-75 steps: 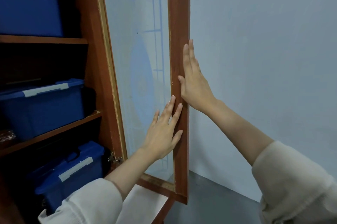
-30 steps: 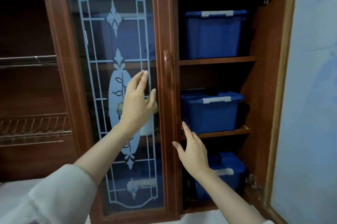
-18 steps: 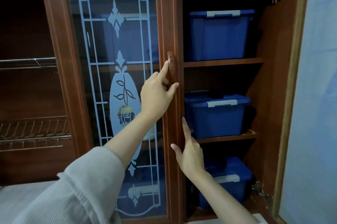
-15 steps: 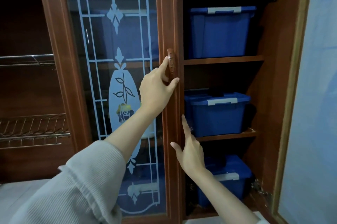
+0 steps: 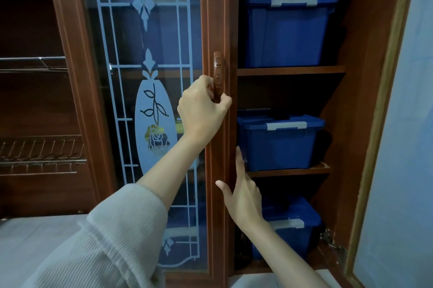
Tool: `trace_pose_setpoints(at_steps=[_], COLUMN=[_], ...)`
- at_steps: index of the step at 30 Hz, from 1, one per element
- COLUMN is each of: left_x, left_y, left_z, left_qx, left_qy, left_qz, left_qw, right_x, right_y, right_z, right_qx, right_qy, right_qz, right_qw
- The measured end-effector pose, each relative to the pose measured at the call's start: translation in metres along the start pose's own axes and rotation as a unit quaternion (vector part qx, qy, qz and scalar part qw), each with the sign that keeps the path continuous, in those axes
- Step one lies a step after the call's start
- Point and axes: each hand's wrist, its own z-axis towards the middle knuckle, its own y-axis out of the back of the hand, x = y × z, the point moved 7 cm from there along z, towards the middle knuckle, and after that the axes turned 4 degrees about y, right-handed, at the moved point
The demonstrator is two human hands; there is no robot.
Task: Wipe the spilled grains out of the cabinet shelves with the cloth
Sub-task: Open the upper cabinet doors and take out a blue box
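A wooden wall cabinet fills the view. Its left glass door [image 5: 145, 109], etched with a white flower pattern, stands closed. My left hand [image 5: 201, 109] grips the brown door handle [image 5: 218, 74] on that door's right stile. Lower down, my right hand [image 5: 241, 191] rests with straight fingers against the edge of the same stile. The right door [image 5: 379, 123] is swung wide open, showing three shelves [image 5: 290, 69]. No cloth and no grains can be seen.
Blue lidded bins sit on the shelves: one on the top shelf [image 5: 288, 32], one on the middle shelf [image 5: 278, 142], one at the bottom [image 5: 290, 224]. A metal dish rack [image 5: 39, 154] fills the compartment at left. A pale blue wall [image 5: 407, 147] lies at right.
My left hand rose from the glass to the door handle and its fingers have curled round it. My right hand stayed against the stile's edge. Earlier both hands pushed the right door open.
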Motion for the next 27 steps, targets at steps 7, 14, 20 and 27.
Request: trace_pose_setpoints(at_steps=[7, 14, 20, 27], left_x=[-0.009, -0.018, -0.043, -0.081], left_y=[0.027, 0.087, 0.133, 0.089], left_z=[-0.012, -0.028, -0.029, -0.057], left_qx=[-0.014, 0.037, 0.02, 0.17], left_qy=[-0.004, -0.057, -0.209, -0.529], left_qz=[-0.035, -0.096, 0.047, 0.278], left_qw=[0.999, 0.993, 0.977, 0.783], right_x=[0.014, 0.045, 0.071, 0.07], right_y=[0.011, 0.021, 0.023, 0.024], right_z=[-0.03, -0.081, -0.107, -0.109], right_qx=[-0.027, -0.056, -0.09, -0.094], right_qy=[0.022, 0.036, 0.04, 0.03], right_qz=[0.048, 0.137, 0.126, 0.113], right_qw=[0.998, 0.988, 0.987, 0.989])
